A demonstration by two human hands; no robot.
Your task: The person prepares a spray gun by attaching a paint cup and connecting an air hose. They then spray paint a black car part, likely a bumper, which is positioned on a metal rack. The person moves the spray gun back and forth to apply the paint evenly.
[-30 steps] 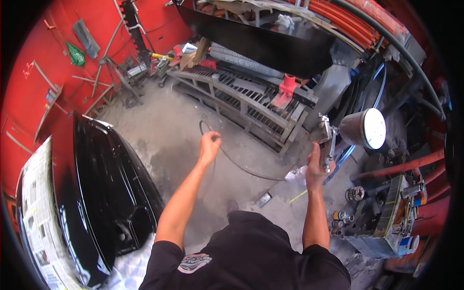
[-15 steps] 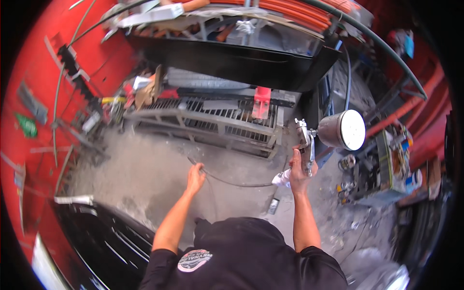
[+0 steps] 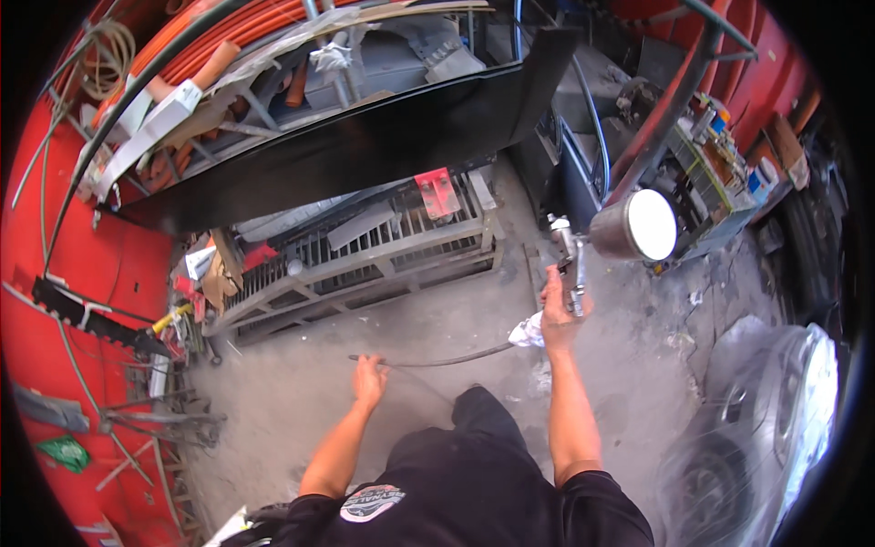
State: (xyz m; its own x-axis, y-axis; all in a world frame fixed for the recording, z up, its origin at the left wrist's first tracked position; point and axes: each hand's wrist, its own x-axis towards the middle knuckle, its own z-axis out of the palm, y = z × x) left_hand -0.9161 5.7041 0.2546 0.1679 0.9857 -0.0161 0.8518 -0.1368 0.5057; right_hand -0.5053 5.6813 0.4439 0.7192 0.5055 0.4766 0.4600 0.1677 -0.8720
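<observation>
My right hand (image 3: pixel 561 326) grips a metal spray gun (image 3: pixel 567 251) by its handle, in front of me to the right. A grey cup with a white lid (image 3: pixel 622 228) sits on the gun's right side. White cloth (image 3: pixel 526 331) is bunched by the lower end of the handle, where a dark hose (image 3: pixel 447 362) comes out. My left hand (image 3: pixel 369 381) is closed around that hose further left, with a short length poking past the fingers. Between my hands the hose sags slightly above the floor.
A long black panel (image 3: pixel 365 146) hangs across the front, over a grated metal rack (image 3: pixel 365 273). A cluttered workbench (image 3: pixel 702 196) stands at the far right. Near right is a plastic-covered car (image 3: pixel 738 438). Metal stands (image 3: pixel 155 419) line the red wall (image 3: pixel 118 264) at left.
My view has turned rightward, bringing the plastic-covered car in and taking the glossy black panel at lower left mostly out. A leg now shows stepping forward. Both grips stay the same.
</observation>
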